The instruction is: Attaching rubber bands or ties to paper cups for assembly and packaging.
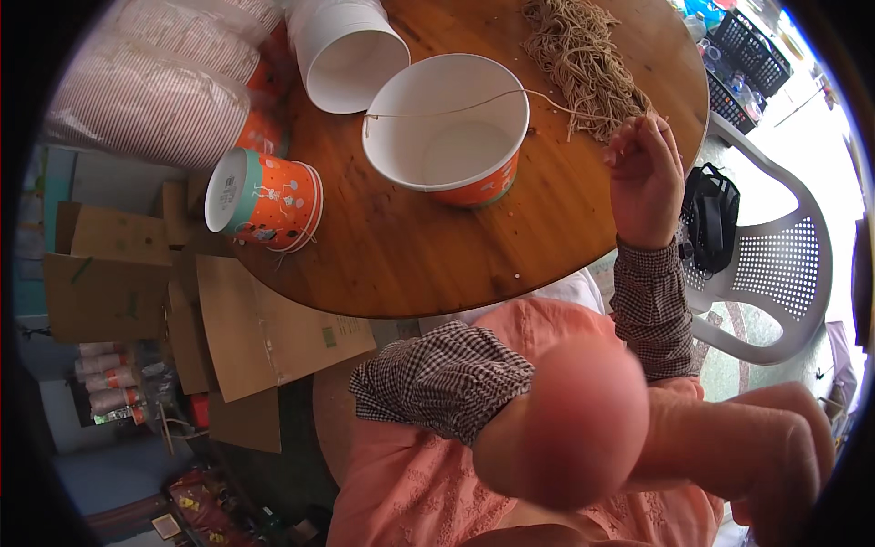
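Observation:
A large white-lined paper tub (447,118) with an orange and green outside stands open on the wooden table. A thin beige string (474,107) crosses its mouth from rim to rim and runs right toward my right hand (645,178). The fingertips of that hand are pinched together at the string, beside a loose heap of beige strings (588,64). My left hand (583,428) is raised very close to the camera over my lap, large and blurred. Whether it holds anything cannot be made out. A smaller orange paper cup (292,196) lies tilted at the table's left edge, with string around its base.
Another white tub (355,68) lies on its side at the back. Plastic-wrapped stacks of cups (155,100) stand at the far left, above open cardboard boxes (283,328). A grey plastic chair (775,264) with a black bag (711,219) is on the right, below black crates (747,55).

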A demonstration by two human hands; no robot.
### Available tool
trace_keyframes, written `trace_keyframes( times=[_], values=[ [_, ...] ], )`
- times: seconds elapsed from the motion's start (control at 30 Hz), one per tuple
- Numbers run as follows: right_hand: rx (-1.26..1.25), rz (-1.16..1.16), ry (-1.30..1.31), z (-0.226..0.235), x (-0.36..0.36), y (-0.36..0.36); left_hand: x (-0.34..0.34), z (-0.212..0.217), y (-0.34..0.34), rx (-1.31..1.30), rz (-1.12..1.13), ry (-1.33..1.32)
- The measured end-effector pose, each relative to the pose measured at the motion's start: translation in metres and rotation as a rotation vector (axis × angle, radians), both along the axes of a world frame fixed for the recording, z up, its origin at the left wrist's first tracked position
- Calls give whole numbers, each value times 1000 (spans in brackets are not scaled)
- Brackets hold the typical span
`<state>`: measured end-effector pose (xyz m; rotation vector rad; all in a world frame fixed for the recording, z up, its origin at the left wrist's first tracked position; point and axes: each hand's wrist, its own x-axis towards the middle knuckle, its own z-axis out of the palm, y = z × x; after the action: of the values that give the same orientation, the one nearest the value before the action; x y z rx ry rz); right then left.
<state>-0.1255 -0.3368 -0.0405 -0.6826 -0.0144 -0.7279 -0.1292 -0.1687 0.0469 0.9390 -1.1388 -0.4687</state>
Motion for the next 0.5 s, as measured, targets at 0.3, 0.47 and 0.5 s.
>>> trace_keyframes(
  times=[0.3, 0.47, 0.5],
  values=[
    [-12, 6, 21, -5, 4, -4, -6, 9, 32, 88, 117, -142],
    [-14, -53, 25, -10, 9, -17, -1, 6, 30, 137, 177, -211],
    [-20, -62, 28, -9, 9, -18, -1, 5, 29, 147, 187, -226]
  ],
)
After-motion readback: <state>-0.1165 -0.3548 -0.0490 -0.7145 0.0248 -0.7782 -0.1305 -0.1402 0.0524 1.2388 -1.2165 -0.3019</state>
